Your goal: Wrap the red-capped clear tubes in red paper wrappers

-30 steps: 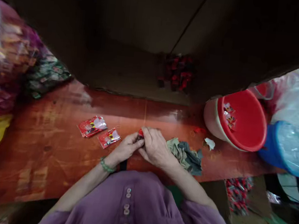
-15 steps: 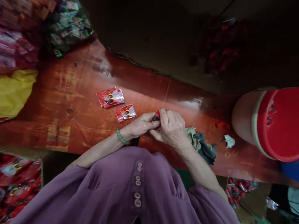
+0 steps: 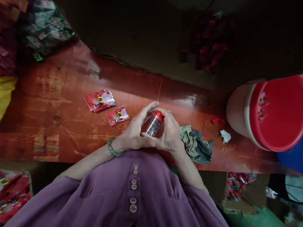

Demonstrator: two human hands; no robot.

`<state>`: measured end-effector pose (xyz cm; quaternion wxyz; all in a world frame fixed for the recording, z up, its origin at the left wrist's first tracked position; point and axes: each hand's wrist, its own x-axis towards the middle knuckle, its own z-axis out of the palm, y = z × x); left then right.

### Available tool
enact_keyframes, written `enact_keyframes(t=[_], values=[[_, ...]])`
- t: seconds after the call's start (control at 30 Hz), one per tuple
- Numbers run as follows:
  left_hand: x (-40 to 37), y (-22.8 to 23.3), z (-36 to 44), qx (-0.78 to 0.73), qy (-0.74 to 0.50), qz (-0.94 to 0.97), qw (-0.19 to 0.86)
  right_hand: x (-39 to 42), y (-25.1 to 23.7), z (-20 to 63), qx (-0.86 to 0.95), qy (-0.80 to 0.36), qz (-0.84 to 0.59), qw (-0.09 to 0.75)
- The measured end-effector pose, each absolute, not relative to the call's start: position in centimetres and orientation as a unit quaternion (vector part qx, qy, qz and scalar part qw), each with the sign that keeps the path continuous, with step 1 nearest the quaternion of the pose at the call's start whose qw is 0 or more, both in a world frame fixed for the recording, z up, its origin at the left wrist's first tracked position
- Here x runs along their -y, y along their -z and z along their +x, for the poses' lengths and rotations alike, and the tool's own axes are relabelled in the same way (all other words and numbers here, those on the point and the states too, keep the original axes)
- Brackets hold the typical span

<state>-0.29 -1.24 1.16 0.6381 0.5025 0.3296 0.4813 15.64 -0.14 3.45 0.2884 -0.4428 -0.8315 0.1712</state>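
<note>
Between my two hands is a small clear bottle (image 3: 153,125) with a red cap and dark contents, lying tilted with its cap away from me. My left hand (image 3: 136,128) curves around its left side, a green bead bracelet (image 3: 114,147) on the wrist. From the other side, my right hand (image 3: 170,131) closes on the cap and body. Left of my hands, a small stack of red printed packets (image 3: 99,100) lies on the orange-red table (image 3: 67,119). One more red packet (image 3: 117,115) rests closer to my left hand.
Crumpled cloths (image 3: 198,146) lie right of my right hand, near a white scrap (image 3: 225,136) and rubber bands. A red-rimmed bucket (image 3: 280,111) stands at the right. A cardboard box (image 3: 137,37) overhangs the back. Bagged packets (image 3: 47,21) fill the far left.
The bottle, mostly covered by my fingers before, now shows between both hands. My hands have turned to cup it from either side. The whole view has shifted slightly.
</note>
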Motion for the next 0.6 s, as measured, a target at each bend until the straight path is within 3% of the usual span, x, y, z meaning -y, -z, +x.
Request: enact_keyframes(t=[0.2,0.47,0.6], values=[[2.3,-3.2,1.4,-0.315,-0.591,0.466,0.578,1.4,-4.0,13.9,0.807,-0.203,-0.418,0.365],[1.6,-5.1,1.5,-0.355,-0.584,0.508,0.524,1.8,-3.3,13.5,0.803,-0.158,-0.432,0.378],[1.6,-5.3,1.3,-0.385,-0.552,0.515,0.53,2.2,-3.6,13.6,0.809,-0.153,-0.476,0.308]])
